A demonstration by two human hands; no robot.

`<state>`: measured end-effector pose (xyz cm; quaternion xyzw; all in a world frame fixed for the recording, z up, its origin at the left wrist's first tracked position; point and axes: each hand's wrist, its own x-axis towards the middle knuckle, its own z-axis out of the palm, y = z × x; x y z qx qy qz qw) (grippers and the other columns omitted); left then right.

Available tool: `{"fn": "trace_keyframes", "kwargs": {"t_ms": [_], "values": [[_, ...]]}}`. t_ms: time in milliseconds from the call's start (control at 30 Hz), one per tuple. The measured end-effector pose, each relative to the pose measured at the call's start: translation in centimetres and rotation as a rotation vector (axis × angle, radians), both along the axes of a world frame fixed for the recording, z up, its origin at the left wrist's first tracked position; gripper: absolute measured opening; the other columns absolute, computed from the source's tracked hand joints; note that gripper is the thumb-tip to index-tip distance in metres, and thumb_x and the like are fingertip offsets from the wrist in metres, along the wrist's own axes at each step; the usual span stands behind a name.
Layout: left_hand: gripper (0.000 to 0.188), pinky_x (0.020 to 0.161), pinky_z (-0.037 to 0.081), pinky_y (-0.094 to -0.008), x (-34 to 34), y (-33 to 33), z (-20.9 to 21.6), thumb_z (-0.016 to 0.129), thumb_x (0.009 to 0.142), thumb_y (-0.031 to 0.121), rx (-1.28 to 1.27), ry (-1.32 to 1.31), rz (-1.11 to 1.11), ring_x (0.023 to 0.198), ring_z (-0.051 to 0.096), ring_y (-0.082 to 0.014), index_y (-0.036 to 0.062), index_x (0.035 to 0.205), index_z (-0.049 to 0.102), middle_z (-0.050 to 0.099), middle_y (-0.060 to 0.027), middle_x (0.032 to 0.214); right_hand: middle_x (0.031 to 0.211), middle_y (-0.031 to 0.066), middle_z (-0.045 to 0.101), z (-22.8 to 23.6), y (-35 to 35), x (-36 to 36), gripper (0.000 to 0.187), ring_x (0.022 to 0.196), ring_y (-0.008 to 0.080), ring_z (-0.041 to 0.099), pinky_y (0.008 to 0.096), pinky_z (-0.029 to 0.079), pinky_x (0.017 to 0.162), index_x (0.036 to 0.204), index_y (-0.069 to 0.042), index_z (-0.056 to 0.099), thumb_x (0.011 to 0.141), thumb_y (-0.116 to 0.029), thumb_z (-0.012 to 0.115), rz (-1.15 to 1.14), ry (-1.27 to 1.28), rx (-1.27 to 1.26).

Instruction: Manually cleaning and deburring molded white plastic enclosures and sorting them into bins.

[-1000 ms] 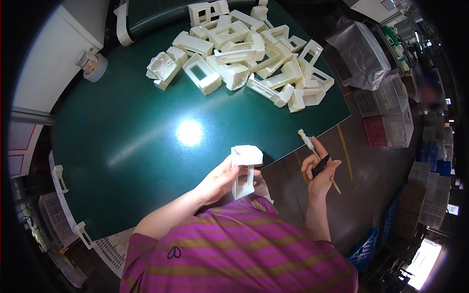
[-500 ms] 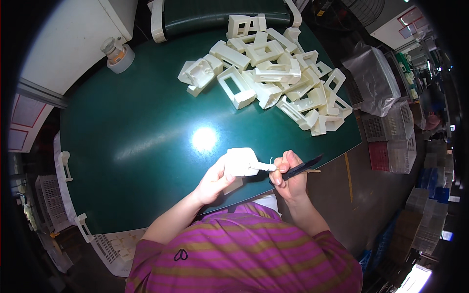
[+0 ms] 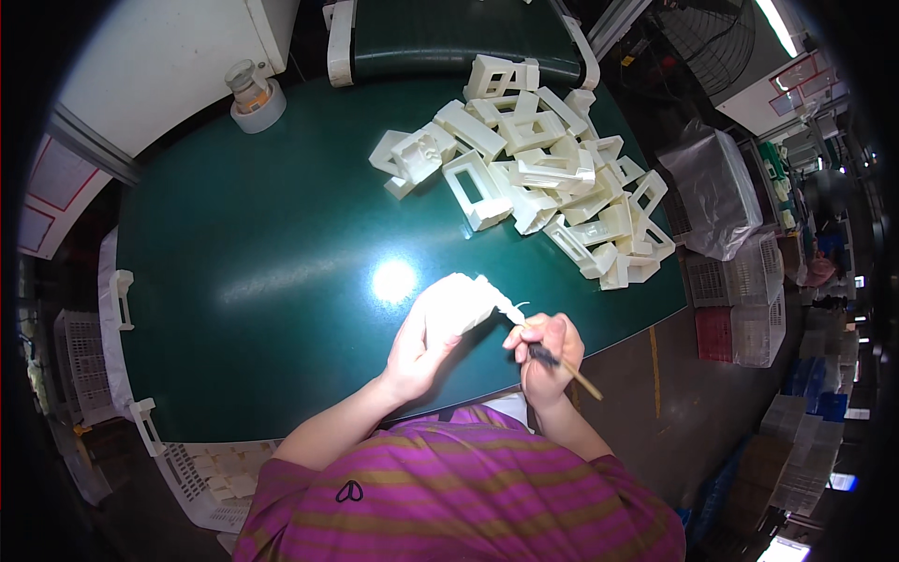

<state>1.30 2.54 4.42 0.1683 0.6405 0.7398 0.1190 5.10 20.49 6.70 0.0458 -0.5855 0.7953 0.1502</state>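
My left hand (image 3: pixel 415 354) is closed on a white plastic housing (image 3: pixel 456 306), brightly lit and held tilted above the near edge of the green table. My right hand (image 3: pixel 548 351) grips a thin wooden stick (image 3: pixel 588 385) with a white wrapped tip (image 3: pixel 508 310), loose strands sticking out of it. This tip meets the right side of the housing. Also in the right hand is a slim black tool (image 3: pixel 542 354), mostly covered by the fingers, so its kind cannot be told.
Many cream plastic housings (image 3: pixel 531 127) lie heaped at the far right of the green table (image 3: pixel 281 356). A glass jar (image 3: pixel 249 86) stands in a white ring at the far left. Behind is a conveyor belt (image 3: pixel 459 37). Crates (image 3: pixel 733 281) stand right; a white basket (image 3: pixel 220 478) holds parts below left.
The housing has been tilted in my left hand. My right hand has turned the stick, so its rear end now points down toward me, and the black tool shows less. The view has shifted slightly.
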Motion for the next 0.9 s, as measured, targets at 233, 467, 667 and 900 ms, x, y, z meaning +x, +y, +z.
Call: {"fn": "trace_keyframes", "kwargs": {"t_ms": [233,467,667,900], "values": [[0.053,0.094,0.039,-0.0333,-1.7,-0.7,0.9,0.054,0.092,0.02,-0.255,0.021,0.05,0.112,0.046,-0.019,-0.0035,0.133,0.033,0.047,-0.0119,0.121,0.071,0.0163,0.057,0.9,-0.9,-0.8,0.038,0.053,0.0153,0.051,0.0253,0.042,0.052,0.08,-0.001,0.05,0.101,-0.03,0.037,-0.101,0.082,-0.011],[0.051,0.102,0.033,-0.0325,-2.2,-1.6,2.5,0.056,0.09,0.014,0.065,-0.051,-0.164,0.118,0.045,-0.0186,-0.0028,0.134,0.036,0.046,-0.0109,0.128,0.064,0.0115,0.055,-0.8,0.7,-2.9,0.039,0.045,0.0159,0.05,0.023,0.037,0.043,0.069,-0.003,0.05,0.099,-0.027,0.043,-0.194,-0.239,-0.39],[0.043,0.1,0.036,-0.0349,-1.9,-1.5,1.5,0.058,0.088,0.016,0.01,-0.024,-0.169,0.116,0.049,-0.0233,0.0009,0.127,0.046,0.051,-0.0119,0.124,0.054,0.0129,0.051,2.1,0.3,-3.4,0.044,0.038,0.0142,0.045,0.0219,0.033,0.037,0.063,-0.001,0.049,0.1,-0.023,0.04,0.131,-0.101,-0.201],[0.047,0.093,0.043,-0.0408,-2.2,-1.3,2.1,0.063,0.082,0.02,-0.165,0.195,-0.094,0.108,0.053,-0.0359,0.0017,0.123,0.049,0.055,-0.0181,0.118,0.054,0.0108,0.05,3.0,-0.4,-4.6,0.043,0.039,0.0119,0.043,0.0215,0.031,0.037,0.066,0.0,0.052,0.1,-0.024,0.041,0.088,-0.227,-0.175]]}}
